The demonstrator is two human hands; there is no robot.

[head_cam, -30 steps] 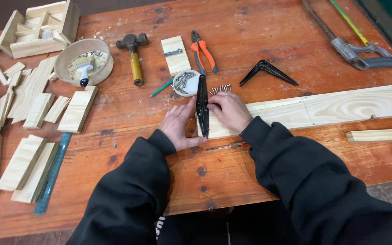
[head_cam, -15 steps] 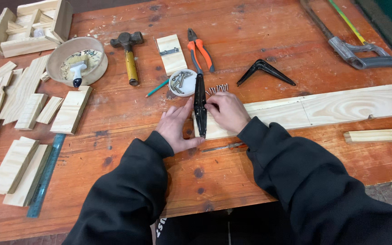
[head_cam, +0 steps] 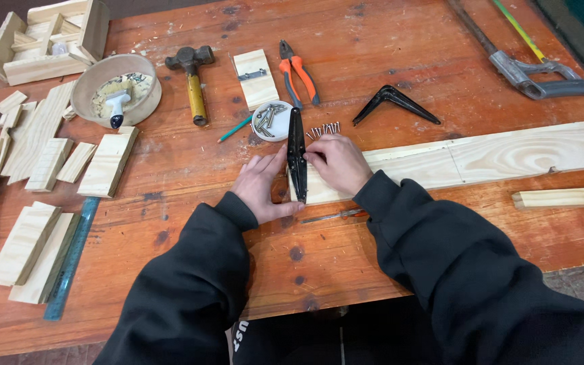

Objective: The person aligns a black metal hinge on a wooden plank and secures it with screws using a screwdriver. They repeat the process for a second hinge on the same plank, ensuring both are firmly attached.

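- Nearest me, a screwdriver point(head_cam: 336, 215) lies on the bench point(head_cam: 441, 61) just under my wrists.
- My left hand point(head_cam: 263, 186) presses flat against the black bracket point(head_cam: 297, 162); my right hand point(head_cam: 338, 162) pinches its other side — no free grip left.
- The bracket stands at the end of the long plank point(head_cam: 481, 159); it could tip or creep if either hand eases.
- Beyond, loose screws point(head_cam: 324, 130) — nails, perhaps — may scatter if nudged.

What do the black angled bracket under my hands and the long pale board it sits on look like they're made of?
The black angled bracket looks like metal with a dark painted or coated finish, thin, rigid and slightly glossy. The long pale board is unfinished softwood, probably pine, with wavy grain lines and a matte surface. The left hand and right hand steady the bracket.
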